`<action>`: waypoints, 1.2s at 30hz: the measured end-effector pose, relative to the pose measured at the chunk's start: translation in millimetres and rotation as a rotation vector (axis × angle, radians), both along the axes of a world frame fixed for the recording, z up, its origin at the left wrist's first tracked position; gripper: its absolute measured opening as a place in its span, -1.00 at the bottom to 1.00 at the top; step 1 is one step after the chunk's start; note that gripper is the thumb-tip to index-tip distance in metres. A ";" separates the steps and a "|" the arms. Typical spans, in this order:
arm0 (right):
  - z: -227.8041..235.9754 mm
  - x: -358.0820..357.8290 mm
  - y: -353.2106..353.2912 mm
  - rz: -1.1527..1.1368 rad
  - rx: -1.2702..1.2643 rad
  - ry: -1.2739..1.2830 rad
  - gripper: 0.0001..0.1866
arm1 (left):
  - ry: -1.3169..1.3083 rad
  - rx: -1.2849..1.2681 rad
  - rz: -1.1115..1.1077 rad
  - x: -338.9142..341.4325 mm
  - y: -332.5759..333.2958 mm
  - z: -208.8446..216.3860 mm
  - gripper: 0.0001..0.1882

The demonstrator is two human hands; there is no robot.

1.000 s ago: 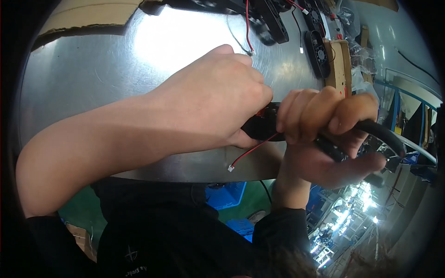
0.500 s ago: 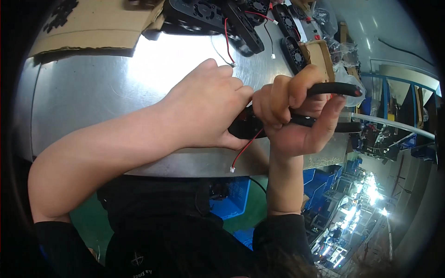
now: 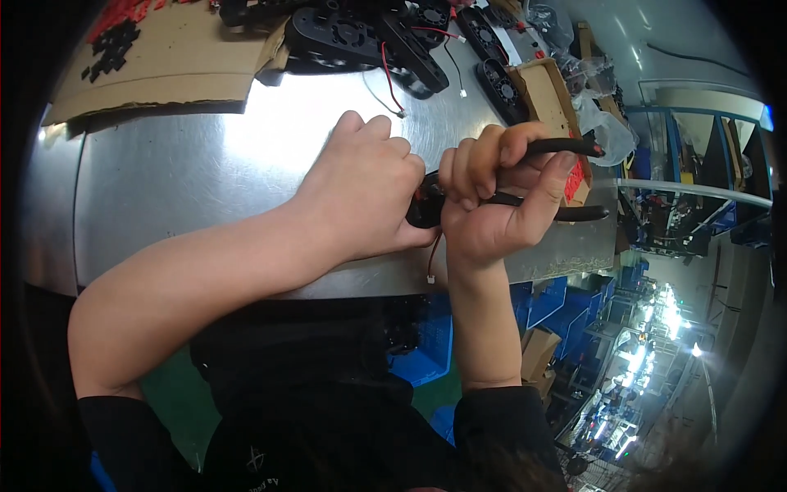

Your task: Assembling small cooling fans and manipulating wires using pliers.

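Observation:
My left hand (image 3: 361, 184) is closed around a black part (image 3: 425, 210), most of which the fingers hide. From this part a thin red-and-black wire (image 3: 435, 250) hangs down, ending in a small white connector (image 3: 431, 280). Close beside it, my right hand (image 3: 484, 205) grips a pair of pliers (image 3: 566, 147) by its dark handles, which stand apart and stick out to the right. The jaws of the pliers are hidden between the two hands, near the black part. Both hands are above the front part of the metal table (image 3: 172, 176).
Several black fan housings (image 3: 348, 37) with loose wires lie at the back. Cardboard (image 3: 172, 90) at the far left bears small black and red pieces. On the right are a cardboard box (image 3: 543, 86) with red pieces (image 3: 574, 182) and clear plastic bags (image 3: 607, 135). Below the table's edge is a blue crate (image 3: 433, 348).
The head view has shifted, showing more of the cardboard and the red pieces. Both hands appear slightly further left, keeping their grips. The wire hangs straighter down.

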State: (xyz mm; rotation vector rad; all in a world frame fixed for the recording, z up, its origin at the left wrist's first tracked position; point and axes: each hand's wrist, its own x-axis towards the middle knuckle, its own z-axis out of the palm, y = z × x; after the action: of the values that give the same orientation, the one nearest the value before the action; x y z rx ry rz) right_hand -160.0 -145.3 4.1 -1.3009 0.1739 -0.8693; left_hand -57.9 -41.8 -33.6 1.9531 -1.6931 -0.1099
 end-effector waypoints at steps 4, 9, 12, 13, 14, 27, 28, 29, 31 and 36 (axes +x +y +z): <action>-10.1 -2.2 11.6 -0.126 0.005 -0.065 -0.43 | -0.027 0.017 0.021 -2.1 2.4 -1.1 -0.47; -4.3 0.6 21.9 -0.255 0.006 -0.089 -0.44 | -0.003 -0.039 0.004 -0.6 2.1 -2.4 -0.49; -4.3 4.7 20.1 -0.195 -0.035 0.003 -0.48 | 0.036 -0.059 -0.055 6.7 4.1 -4.0 -0.48; 1.7 4.1 16.2 -0.124 0.033 0.039 -0.49 | 0.028 -0.061 -0.053 9.7 5.0 -4.9 -0.48; 6.7 2.2 10.6 -0.051 0.103 0.079 -0.49 | 0.007 -0.038 -0.076 13.4 7.3 -5.2 -0.46; 18.7 -13.1 -16.7 0.361 0.001 0.194 -0.19 | 0.060 -0.010 -0.184 26.9 9.9 3.2 -0.39; 16.5 -15.1 -17.5 0.370 0.026 0.159 -0.17 | 0.064 0.007 -0.185 26.3 8.8 2.6 -0.39; 16.9 -18.9 -15.9 0.343 0.051 0.154 -0.14 | 0.059 -0.009 -0.193 25.5 7.3 2.1 -0.48; 10.4 -17.8 -19.4 0.372 0.013 0.092 -0.13 | 0.060 -0.015 -0.208 24.2 5.0 1.2 -0.54; 0.1 -16.4 -20.1 0.352 -0.079 0.071 -0.14 | 0.049 -0.010 -0.180 25.3 4.3 -1.4 -0.57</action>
State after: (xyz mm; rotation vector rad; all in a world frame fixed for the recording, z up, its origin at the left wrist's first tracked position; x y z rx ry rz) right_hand -176.4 -165.3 4.1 -1.3853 -0.0356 -0.5346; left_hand -32.5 -37.5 -35.1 1.7738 -1.8306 -0.2131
